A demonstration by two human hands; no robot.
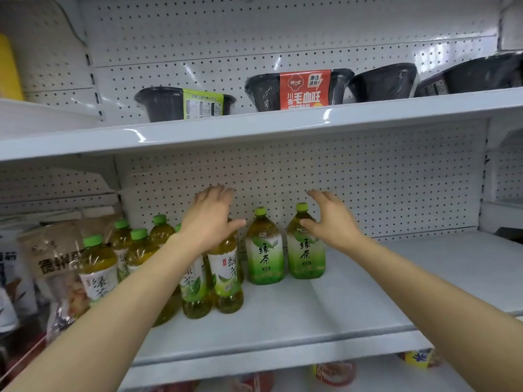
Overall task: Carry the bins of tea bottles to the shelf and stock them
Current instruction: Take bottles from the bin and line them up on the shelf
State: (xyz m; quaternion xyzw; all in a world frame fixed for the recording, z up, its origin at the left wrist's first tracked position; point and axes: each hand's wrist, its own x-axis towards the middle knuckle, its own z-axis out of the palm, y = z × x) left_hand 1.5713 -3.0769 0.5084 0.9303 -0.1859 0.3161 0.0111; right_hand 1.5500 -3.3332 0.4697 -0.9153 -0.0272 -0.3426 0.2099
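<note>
Several green-tea bottles with green caps stand on the white middle shelf. A cluster fills its left part, one at the front left. Two bottles stand apart at the back: one in the middle, another to its right. My left hand hovers with relaxed, spread fingers over a bottle at the cluster's right edge and hides its cap. My right hand is spread beside the rightmost bottle, thumb near its shoulder, holding nothing. No bin is in view.
The upper shelf carries black instant-food bowls, one with a red label. Snack bags sit left of the bottles. The shelf's right half is bare white. Packaged goods show on the shelf below.
</note>
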